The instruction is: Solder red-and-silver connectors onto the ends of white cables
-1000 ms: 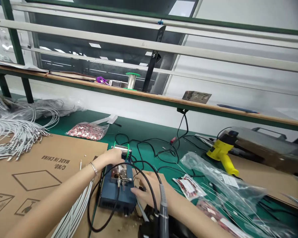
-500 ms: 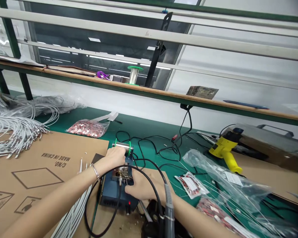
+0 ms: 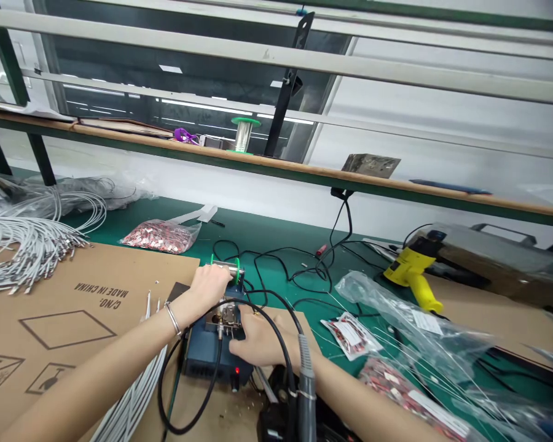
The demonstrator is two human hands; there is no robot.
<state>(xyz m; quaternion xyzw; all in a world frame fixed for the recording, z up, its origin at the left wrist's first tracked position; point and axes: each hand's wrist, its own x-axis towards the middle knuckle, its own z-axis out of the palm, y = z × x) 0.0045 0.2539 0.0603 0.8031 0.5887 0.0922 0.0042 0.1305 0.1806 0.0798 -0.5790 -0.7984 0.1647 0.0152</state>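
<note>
A dark blue machine (image 3: 212, 359) with a red light and a metal mechanism (image 3: 228, 316) on top stands in the lower middle. On its far end sits a solder spool (image 3: 230, 268) with green flanges. My left hand (image 3: 211, 283), a bracelet at its wrist, is closed beside the spool; what its curled fingers hold is hidden. My right hand (image 3: 258, 341) rests at the machine's right side, thumb pointing left and fingers partly hidden behind a black cable (image 3: 283, 334). White wires (image 3: 138, 387) lie left of the machine, under my left forearm.
Printed cardboard (image 3: 78, 294) covers the left, with bundled white cables (image 3: 32, 245) on it. Behind lies a bag of red-and-white parts (image 3: 161, 236). A yellow heat gun (image 3: 415, 273), plastic bags (image 3: 396, 307) and loose black cables (image 3: 276, 252) lie rightward. A shelf (image 3: 295, 167) spans the back.
The view has shifted slightly. My left hand has moved a little back to the left from the mechanism, uncovering more of it. My right hand stays beside the machine.
</note>
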